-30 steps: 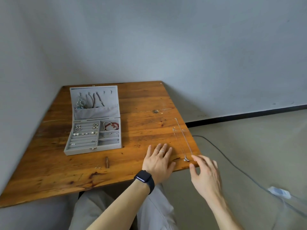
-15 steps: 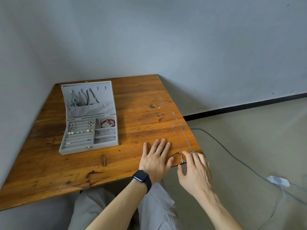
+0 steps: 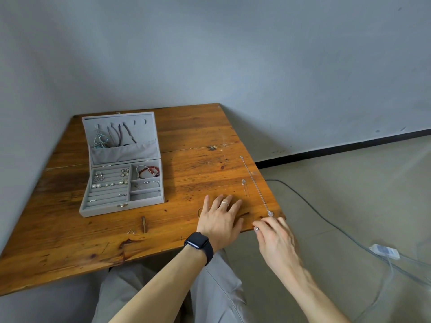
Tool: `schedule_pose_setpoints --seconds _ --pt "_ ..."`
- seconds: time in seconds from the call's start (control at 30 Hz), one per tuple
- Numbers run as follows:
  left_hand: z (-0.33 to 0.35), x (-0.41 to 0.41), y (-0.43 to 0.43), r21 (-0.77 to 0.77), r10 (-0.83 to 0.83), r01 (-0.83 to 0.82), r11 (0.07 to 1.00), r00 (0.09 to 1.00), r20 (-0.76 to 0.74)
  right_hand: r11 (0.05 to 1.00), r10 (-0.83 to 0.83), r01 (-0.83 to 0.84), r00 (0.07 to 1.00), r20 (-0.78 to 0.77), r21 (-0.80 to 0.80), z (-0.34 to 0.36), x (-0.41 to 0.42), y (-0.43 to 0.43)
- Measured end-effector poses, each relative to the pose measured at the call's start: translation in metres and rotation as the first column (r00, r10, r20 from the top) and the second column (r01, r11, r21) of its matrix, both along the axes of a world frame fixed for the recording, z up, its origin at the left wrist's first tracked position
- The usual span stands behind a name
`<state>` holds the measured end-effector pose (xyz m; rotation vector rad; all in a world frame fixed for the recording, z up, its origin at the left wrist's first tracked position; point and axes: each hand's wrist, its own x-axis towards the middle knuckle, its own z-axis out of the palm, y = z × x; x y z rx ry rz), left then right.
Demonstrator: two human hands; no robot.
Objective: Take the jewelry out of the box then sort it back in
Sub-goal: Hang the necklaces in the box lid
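- The left grip (image 3: 221, 217) lies flat on the wooden surface (image 3: 70, 252), palm down, with its fingers straight and spread. It holds nothing. A ring (image 3: 224, 203) sits on one finger and a black watch (image 3: 198, 244) on the wrist.
- The right grip (image 3: 275, 238) sits at the near edge of the surface, just right of the left grip, with its fingers curled. The thumb and forefinger tips pinch a small silver pendant (image 3: 256, 228).
- A short chain (image 3: 244, 185) lies on the surface beyond the right grip. Whether it joins the pinched pendant cannot be told.
- The long necklace (image 3: 255, 185) lies straight on the surface. Its round end rests just beyond the right grip's fingers, apart from them, and the chain runs away from the grip.
- The jewelry box (image 3: 100, 209) stands open, well to the left of the left grip and beyond it.
- The lid leans back and carries hanging necklaces (image 3: 116, 136).
- The tray holds earrings (image 3: 109, 180) in the slotted rows, a red bead bracelet (image 3: 149, 171) in the far right compartment, and a silver bangle (image 3: 151, 183) in the next compartment nearer.
- Two small studs (image 3: 131, 231) lie on the surface left of the left grip.
- A grey cable (image 3: 326, 217) runs across the floor to the right of the right grip.
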<state>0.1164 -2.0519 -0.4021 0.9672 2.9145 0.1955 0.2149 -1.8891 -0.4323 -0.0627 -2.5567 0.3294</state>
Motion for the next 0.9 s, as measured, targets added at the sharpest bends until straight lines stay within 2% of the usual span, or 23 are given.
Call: schedule_pose_setpoints --seconds 0.07,0.2,0.3,0.4,0.5,0.6,0.7,0.8,0.9 --pt "0.008 -0.004 0.006 0.05 -0.064 0.064 0.997 0.998 -0.003 0.998 -0.003 0.004 1.0 0.008 -0.063 0.005 0.002 -0.002" --pt "0.014 0.0 0.018 0.163 -0.21 0.202 0.966 0.977 0.035 0.956 -0.016 0.02 1.0 0.016 -0.293 0.022 0.006 -0.006" --pt "0.013 0.003 0.02 0.329 -0.191 0.182 0.926 0.982 -0.007 0.905 -0.021 0.034 0.999 0.034 -0.424 0.039 0.005 -0.004" --pt "0.027 0.003 0.018 0.497 -0.182 0.086 0.863 0.972 0.148 0.809 -0.016 0.074 0.994 0.104 -0.583 0.057 0.0 0.001" --pt "0.049 -0.002 0.01 0.592 -0.205 -0.041 0.805 0.917 0.343 0.692 0.025 0.083 0.99 0.139 -0.717 0.08 -0.008 0.006" --pt "0.074 -0.012 -0.002 0.646 -0.243 -0.199 0.737 0.814 0.528 0.634 0.098 0.045 0.986 0.137 -0.772 0.108 -0.02 0.007" --pt "0.099 -0.021 -0.021 0.652 -0.347 -0.407 0.64 0.604 0.718 0.649 0.164 -0.013 0.979 0.123 -0.761 0.138 -0.034 0.003" --pt "0.112 -0.027 -0.051 0.624 -0.432 -0.477 0.619 0.456 0.778 0.603 0.182 -0.06 0.981 0.064 -0.796 0.162 -0.05 -0.003" --pt "0.114 -0.028 -0.084 0.603 -0.444 -0.552 0.577 0.408 0.798 0.502 0.185 -0.084 0.983 0.012 -0.861 0.178 -0.063 -0.008"
